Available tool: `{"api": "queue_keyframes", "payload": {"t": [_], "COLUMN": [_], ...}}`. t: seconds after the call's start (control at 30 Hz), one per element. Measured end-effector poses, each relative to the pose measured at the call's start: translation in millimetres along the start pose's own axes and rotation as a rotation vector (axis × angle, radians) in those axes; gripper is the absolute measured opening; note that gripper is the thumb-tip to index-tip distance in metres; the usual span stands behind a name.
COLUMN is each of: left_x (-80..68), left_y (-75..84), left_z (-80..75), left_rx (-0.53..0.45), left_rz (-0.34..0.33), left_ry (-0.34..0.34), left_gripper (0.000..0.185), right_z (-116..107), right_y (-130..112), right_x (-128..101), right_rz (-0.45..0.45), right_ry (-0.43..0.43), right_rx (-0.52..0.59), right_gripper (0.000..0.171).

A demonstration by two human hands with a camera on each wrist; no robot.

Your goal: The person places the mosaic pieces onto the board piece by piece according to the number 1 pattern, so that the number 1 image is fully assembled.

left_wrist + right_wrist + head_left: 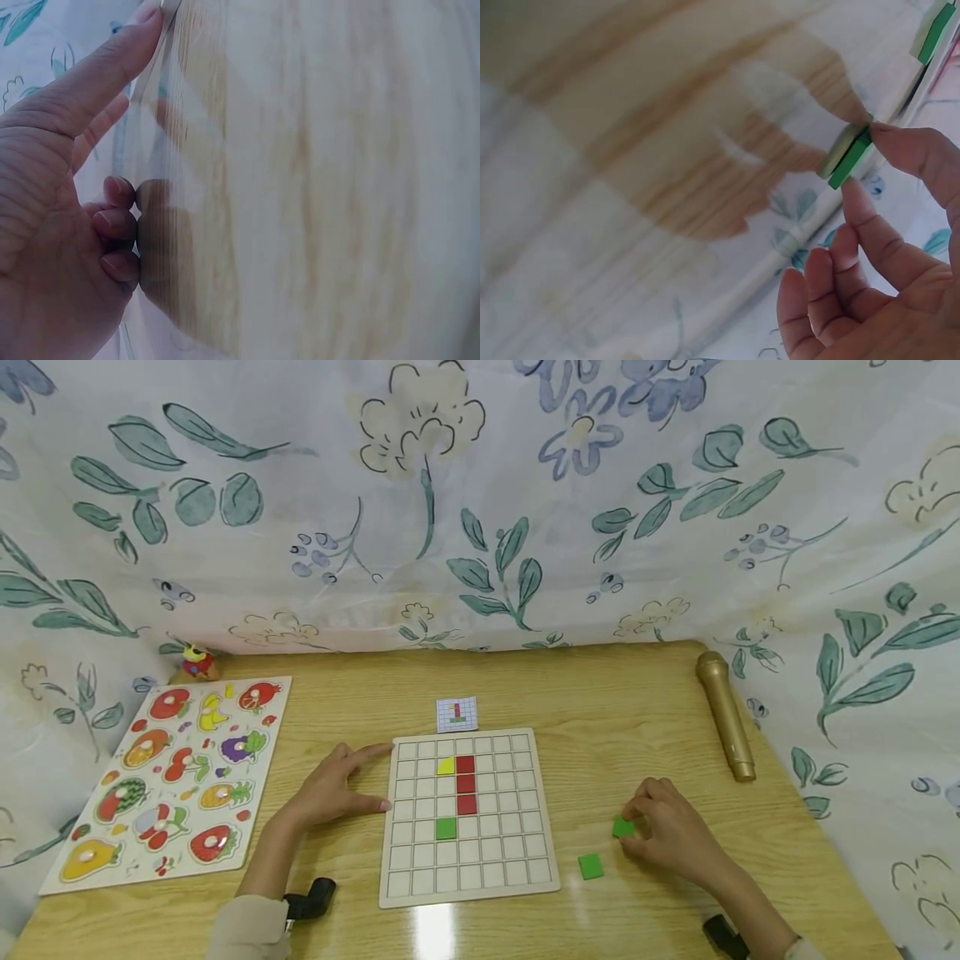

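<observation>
A square grid board lies on the table. On it sit a yellow piece with a rounded corner, a column of red square tiles and one green square tile. My left hand touches the board's left edge with straight thumb and index finger. In the left wrist view, that hand's other fingers are bent against the tabletop. To the right of the board, my right hand pinches a green square tile by opposite edges, between thumb and index finger, at the tabletop. Another green tile lies nearby.
A small pattern card lies behind the board. To the left is a fruit puzzle board, with a small colourful figurine behind it. A gold microphone lies near the right edge. Floral cloth hangs behind the table.
</observation>
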State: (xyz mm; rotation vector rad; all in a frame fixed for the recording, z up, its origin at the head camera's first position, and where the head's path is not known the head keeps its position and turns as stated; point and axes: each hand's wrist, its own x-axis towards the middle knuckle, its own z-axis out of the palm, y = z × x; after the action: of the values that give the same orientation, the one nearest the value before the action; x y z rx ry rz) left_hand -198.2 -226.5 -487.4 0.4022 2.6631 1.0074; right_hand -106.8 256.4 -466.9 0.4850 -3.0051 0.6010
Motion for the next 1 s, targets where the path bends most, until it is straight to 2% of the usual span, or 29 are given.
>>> {"api": "queue_keyframes", "payload": {"t": [0.27, 1.0], "left_x": [0.0, 0.5], "left_y": [-0.1, -1.6], "left_z": [-0.9, 0.4], "left_rx": [-0.003, -0.012], "left_rz": [0.002, 0.001], "left_ry": [0.014, 0.011], "left_gripper": [0.09, 0.089], "right_z": [4, 7], "right_y": [-5, -31], "right_x": [4, 18], "right_rz": [-0.048, -0.123], "right_ry": [0.045, 0.022], "right_rx": [0.0, -0.026], "right_gripper": [0.024, 0.022]}}
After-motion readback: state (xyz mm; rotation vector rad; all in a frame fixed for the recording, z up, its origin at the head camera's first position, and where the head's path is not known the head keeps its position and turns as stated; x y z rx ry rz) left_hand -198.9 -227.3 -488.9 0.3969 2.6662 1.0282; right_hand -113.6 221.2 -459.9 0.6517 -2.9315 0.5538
